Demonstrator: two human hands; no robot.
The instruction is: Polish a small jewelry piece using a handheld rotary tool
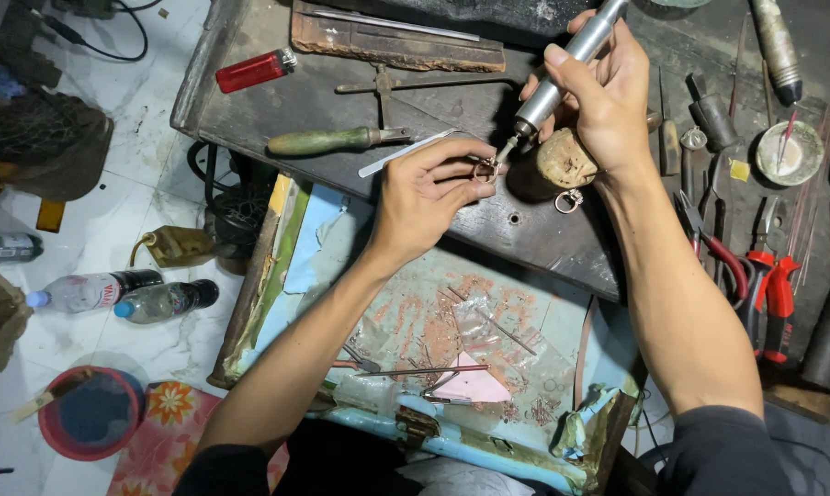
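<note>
Rotary tool [562,69] in right hand [598,101] slants tip-down-left toward ring [485,168].

Beside the dark workbench [341,101]: a red lighter [254,70] on it, green-handled file [327,140], silver rotary tool [562,73], red-handled pliers [771,294]; below it, a pink paper [470,386] and an orange floral cloth [171,413].
</note>
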